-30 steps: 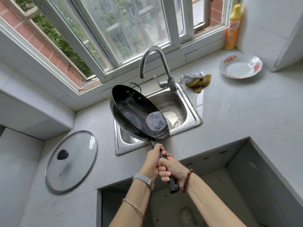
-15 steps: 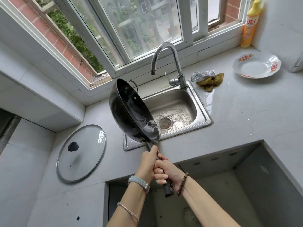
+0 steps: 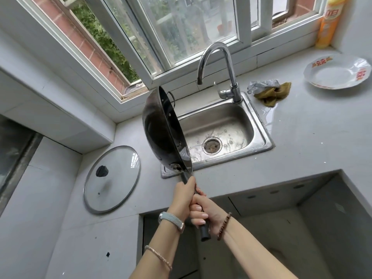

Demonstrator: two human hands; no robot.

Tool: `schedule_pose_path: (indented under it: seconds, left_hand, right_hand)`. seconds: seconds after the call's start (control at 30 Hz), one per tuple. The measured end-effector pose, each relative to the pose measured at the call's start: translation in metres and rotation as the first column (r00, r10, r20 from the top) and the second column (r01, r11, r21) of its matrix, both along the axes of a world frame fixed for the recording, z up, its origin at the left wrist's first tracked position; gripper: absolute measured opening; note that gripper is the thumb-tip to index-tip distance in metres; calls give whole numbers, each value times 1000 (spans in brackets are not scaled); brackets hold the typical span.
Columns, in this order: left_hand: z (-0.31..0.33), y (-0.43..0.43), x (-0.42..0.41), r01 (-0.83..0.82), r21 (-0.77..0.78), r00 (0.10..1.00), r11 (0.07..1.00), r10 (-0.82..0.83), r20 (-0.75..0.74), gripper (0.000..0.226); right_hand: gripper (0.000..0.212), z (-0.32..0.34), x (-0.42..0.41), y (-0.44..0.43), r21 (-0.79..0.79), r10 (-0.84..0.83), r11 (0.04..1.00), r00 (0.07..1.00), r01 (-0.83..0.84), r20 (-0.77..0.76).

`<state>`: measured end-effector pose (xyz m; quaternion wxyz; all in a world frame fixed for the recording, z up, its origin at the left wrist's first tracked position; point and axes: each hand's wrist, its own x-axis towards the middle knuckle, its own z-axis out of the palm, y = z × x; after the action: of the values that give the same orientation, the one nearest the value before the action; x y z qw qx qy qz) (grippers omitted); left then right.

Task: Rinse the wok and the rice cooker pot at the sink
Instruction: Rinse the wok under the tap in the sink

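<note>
- Your left hand (image 3: pixel 184 199) grips the wok's handle (image 3: pixel 203 230) just below the bowl. Your right hand (image 3: pixel 204 214) wraps the same handle lower down, near its end. Both are closed firmly on it.
- You are holding the wok (image 3: pixel 159 133) at the centre of the frame, over the left edge of the sink (image 3: pixel 213 115). It stands almost on its rim, with the mouth turned right toward the basin.
- A second ago it lay flatter, with a pool of water in its bottom. You have tipped it steadily since, and that pool no longer shows.
- Bubbly water now lies round the drain (image 3: pixel 211 145), right of centre.
- Nothing runs from the tap (image 3: pixel 231 77) above it.
- My reading: the wok's rinse water is poured out, so the wok is either done or ready for another rinse.
- No rice cooker pot is in view, so that half looks not yet begun.
- At lower left, a glass lid (image 3: pixel 114 182) lies on the worktop (image 3: pixel 312 133), apart from the wok.
</note>
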<state>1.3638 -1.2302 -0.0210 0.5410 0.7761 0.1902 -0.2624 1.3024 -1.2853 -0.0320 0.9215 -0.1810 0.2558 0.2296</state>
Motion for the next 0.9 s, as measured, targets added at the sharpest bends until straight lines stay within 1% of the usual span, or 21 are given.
schedule_pose_path:
  seconds: [0.2,0.47,0.57,0.77,0.9]
  left_hand:
    - [2,-4,-3,3,13,1000,1000,-3,2,30]
    - [2,2,-6,-2,52,1000,999,3,-13,29]
    - [0,6,-7,-16,38,999,999,17,-37,26]
    - [3,9,-5,-36,20,998,999,37,-54,26]
    - [7,8,-3,-27,18,999,999,28,-32,29]
  right_hand:
    - [34,-7,-2,0,28,-11,1000,1000,12,-16]
    - [31,-9,-5,3,-24,31,999,999,-31,16]
    - [30,-8,-6,6,-61,52,997,998,-51,25]
    - [37,-6,-2,11,-63,37,997,999,-36,8]
    - [36,-1,0,13,-53,8,999,1000,-8,6]
